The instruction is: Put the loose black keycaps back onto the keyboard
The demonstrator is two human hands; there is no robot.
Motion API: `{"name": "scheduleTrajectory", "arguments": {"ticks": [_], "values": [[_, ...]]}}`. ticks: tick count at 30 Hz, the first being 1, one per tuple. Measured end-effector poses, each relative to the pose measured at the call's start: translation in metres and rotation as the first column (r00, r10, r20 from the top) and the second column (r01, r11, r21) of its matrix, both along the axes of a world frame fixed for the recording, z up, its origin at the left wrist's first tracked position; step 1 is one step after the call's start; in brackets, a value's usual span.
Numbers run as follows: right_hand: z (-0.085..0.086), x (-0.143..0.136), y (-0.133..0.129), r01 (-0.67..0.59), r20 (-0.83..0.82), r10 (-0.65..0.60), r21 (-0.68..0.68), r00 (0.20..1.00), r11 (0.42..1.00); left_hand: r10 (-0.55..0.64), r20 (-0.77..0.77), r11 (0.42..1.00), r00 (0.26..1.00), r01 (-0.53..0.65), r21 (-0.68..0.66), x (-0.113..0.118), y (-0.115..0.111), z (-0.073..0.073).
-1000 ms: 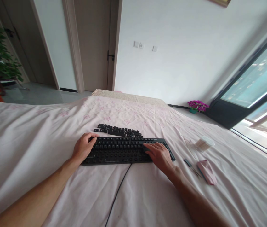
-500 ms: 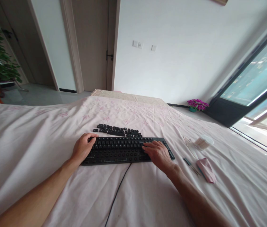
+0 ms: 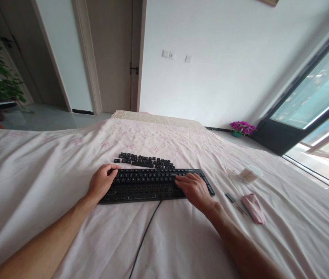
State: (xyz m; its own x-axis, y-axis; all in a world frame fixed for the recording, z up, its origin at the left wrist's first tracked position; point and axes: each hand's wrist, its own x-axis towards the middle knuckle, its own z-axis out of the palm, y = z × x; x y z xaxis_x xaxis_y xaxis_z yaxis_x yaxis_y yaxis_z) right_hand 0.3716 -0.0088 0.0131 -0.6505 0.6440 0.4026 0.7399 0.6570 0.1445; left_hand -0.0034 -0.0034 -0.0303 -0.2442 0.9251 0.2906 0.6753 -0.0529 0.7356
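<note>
A black computer keyboard [image 3: 141,190] lies on the bed in front of me, its upper rows fitted with keycaps and its lower rows bare. My left hand [image 3: 103,181] is closed around its left end, thumb at the top corner. Over the right part rests my right hand [image 3: 193,188], fingers bent together with the tips at the end of an upper key row. Whatever is under those fingertips is hidden. Just behind the keyboard lies a loose pile of black keycaps [image 3: 142,160]. A black cable [image 3: 144,234] runs from the near edge toward me.
A pale floral sheet [image 3: 65,166] with folds covers the bed. To the right are a clear tub of cotton swabs [image 3: 250,175], a folded pink cloth [image 3: 253,208], a small dark strip [image 3: 230,198] and thin sticks [image 3: 241,209]. Purple flowers [image 3: 242,128] stand beyond the bed.
</note>
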Motion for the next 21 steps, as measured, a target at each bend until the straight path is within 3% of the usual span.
{"name": "scheduleTrajectory", "arguments": {"ticks": [7, 21], "values": [[-0.004, -0.001, -0.001, 0.053, -0.028, -0.053, 0.01, 0.998, 0.999, 0.005, -0.011, 1.0, 1.0, -0.005, -0.002, 0.0, 0.0, 0.0], [0.004, 0.0, 0.001, -0.015, -0.036, 0.013, -0.068, 0.999, 0.998, 0.002, -0.013, 1.0, 1.0, -0.002, -0.005, 0.0, 0.0, 0.0]]}}
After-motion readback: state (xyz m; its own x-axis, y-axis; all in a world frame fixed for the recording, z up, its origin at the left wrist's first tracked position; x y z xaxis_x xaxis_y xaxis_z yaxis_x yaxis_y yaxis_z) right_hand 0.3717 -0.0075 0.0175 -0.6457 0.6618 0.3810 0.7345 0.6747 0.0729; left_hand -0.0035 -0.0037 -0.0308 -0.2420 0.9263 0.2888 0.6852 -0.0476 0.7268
